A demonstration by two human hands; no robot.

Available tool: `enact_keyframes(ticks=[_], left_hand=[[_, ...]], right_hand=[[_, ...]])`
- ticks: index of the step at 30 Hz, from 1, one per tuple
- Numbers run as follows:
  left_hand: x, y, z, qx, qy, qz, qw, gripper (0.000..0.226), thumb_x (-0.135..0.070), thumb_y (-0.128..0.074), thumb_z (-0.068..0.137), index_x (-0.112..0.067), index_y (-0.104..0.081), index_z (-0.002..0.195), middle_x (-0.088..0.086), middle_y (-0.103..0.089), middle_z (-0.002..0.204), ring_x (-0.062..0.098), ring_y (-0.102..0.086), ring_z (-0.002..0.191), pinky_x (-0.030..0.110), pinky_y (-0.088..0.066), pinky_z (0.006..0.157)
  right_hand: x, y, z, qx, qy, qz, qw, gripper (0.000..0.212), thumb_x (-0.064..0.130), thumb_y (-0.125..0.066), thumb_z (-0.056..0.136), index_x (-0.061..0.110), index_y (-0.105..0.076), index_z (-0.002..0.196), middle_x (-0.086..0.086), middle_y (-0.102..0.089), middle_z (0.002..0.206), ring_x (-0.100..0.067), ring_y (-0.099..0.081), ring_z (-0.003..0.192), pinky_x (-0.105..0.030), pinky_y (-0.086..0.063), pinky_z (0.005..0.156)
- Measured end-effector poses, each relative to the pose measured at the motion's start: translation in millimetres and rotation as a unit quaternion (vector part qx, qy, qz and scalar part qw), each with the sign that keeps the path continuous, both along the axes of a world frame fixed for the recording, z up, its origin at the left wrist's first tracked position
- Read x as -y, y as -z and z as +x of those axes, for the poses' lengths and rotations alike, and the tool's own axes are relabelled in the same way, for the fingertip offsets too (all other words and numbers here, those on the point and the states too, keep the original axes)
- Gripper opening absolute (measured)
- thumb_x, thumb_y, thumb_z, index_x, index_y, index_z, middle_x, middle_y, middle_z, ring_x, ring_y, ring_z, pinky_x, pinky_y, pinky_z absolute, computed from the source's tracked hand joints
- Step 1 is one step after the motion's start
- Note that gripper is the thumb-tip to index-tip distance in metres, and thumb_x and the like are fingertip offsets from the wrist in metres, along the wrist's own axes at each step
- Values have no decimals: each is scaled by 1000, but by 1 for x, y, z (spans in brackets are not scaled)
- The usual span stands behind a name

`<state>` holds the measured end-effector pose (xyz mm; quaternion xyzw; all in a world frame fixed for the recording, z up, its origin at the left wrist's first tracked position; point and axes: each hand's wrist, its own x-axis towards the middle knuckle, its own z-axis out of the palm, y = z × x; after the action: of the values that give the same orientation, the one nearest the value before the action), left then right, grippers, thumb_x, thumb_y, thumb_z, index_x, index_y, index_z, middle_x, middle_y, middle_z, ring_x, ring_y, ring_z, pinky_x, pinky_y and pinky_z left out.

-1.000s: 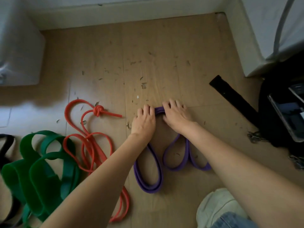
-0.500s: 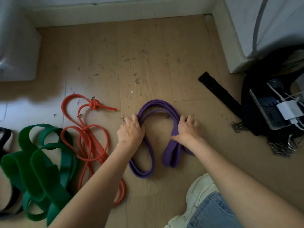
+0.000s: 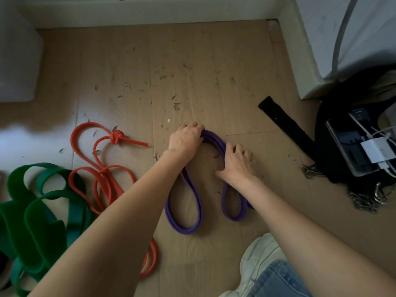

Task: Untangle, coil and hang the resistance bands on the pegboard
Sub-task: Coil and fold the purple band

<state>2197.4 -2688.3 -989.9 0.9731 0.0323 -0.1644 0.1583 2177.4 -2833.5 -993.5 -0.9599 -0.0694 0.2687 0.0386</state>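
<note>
1. Purple band (image 3: 194,213) flat on the floor (image 3: 192,61), folded in an arch, two long loops pointing back at the shoe (image 3: 257,249).
2. Left hand (image 3: 185,139) curled over the arch top.
3. Right hand (image 3: 236,162) just right of it, fingers spread, pressing the band down.
4. Both hands touching; left nearer the bend.

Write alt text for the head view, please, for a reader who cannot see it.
Both hands, left hand and right hand, press a folded purple band onto a wooden floor. A knotted orange tube and green bands lie left.
</note>
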Motion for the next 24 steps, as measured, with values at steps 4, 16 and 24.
enact_keyframes(ticks=[4, 16, 24], left_hand=[[2, 2, 9, 21, -51, 15, 998, 29, -27, -43, 97, -16, -51, 123, 7, -56, 119, 30, -53, 108, 36, -38, 69], [0, -5, -89, -103, -284, -76, 950, 72, -55, -44, 89, -17, -20, 145, 22, -28, 142, 45, -32, 126, 49, -31, 102], [6, 0, -114, -92, -162, -219, 958, 62, -28, -50, 94, -16, -21, 147, 12, -54, 124, 29, -53, 112, 30, -40, 93]], right_hand=[[-1, 4, -12, -20, 24, -18, 999, 104, 42, -74, 73, 19, -3, 146, -14, -20, 146, -37, -24, 133, -49, -31, 101], [2, -1, -66, -14, -8, 96, 995, 55, 18, -57, 89, 5, -27, 133, -13, -36, 130, -34, -53, 109, -39, -44, 86], [-21, 0, -78, -52, -39, 175, 982, 51, 17, -45, 95, 4, -24, 140, -13, -35, 131, -35, -50, 110, -38, -39, 84]])
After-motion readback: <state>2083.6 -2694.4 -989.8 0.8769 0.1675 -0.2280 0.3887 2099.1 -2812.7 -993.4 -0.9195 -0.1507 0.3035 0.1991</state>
